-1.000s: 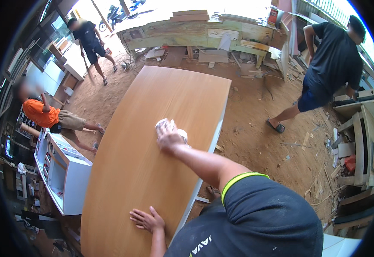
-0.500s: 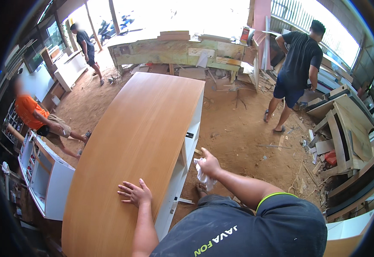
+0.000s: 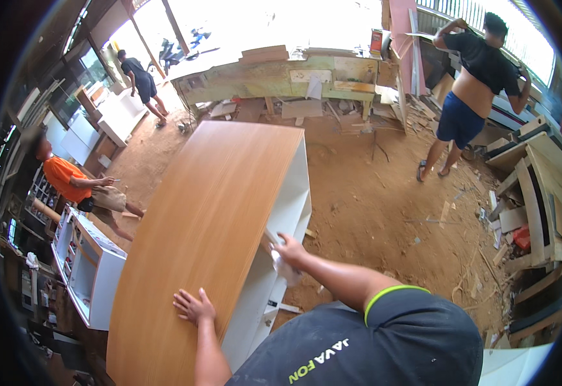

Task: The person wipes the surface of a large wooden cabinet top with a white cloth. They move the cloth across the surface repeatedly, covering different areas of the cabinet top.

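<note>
A large wood-grain cabinet panel (image 3: 213, 193) stretches away in front of me, and its white inner compartments (image 3: 297, 186) show along the right side. My left hand (image 3: 195, 307) lies flat on the panel with its fingers spread. At the right side of the cabinet, my right hand (image 3: 290, 249) grips a crumpled white cloth (image 3: 285, 269). That hand is beside an inner divider, close to the panel's edge. Whether the cloth touches the divider, I cannot tell.
On the left, a person in orange (image 3: 68, 180) stands behind a white cabinet frame (image 3: 104, 283). Another person (image 3: 140, 80) is far left. At right, a person in blue shorts (image 3: 464, 119) stands near stacked boards (image 3: 545, 199). A long workbench (image 3: 249, 87) crosses the back.
My right hand has moved left with the cloth to the cabinet's side. The panel appears more tilted, exposing more of the white inside. The person at right has raised both arms, lifting their shirt.
</note>
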Tool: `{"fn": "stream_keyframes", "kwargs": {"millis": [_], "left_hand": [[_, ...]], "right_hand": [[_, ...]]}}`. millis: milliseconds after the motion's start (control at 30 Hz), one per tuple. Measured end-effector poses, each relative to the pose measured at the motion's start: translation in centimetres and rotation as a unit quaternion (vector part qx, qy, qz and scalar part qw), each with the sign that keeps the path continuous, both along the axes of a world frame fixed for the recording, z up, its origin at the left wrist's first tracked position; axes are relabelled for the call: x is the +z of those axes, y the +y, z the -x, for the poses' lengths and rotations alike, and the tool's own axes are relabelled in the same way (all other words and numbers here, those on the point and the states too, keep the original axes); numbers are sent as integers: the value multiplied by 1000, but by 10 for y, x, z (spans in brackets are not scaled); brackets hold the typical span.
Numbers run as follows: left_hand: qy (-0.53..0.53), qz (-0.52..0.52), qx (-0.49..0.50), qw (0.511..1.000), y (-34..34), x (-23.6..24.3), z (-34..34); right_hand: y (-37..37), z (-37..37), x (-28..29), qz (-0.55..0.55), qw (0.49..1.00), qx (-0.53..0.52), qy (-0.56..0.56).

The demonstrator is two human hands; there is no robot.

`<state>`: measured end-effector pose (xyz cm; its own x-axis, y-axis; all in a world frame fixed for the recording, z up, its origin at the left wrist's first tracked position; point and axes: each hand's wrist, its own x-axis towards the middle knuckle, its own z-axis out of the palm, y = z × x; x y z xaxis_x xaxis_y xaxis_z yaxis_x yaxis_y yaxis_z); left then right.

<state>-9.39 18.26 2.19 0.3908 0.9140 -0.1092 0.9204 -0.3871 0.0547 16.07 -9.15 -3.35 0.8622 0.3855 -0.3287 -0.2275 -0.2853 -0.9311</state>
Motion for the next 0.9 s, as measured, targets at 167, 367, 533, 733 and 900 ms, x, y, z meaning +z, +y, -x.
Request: {"fn": "stream_keyframes", "kwargs": {"millis": [167, 367, 533, 733, 900], "left_hand": [[-34, 0, 15, 999, -32, 1, 1], [-63, 45, -213, 974, -112, 1, -99], [-128, -59, -412, 900, -117, -1, -205], [-124, -80, -449, 881, -114, 19, -216], [-138, 59, -406, 902, -127, 40, -268]], "right_hand": [[-136, -25, -110, 246, 954, 173, 3], [-414, -75, -198, 483, 848, 106, 191], [-538, -87, -186, 261, 860, -337, 280], [-492, -101, -123, 118, 847, -412, 316], [-402, -142, -100, 68, 862, -301, 402]]}}
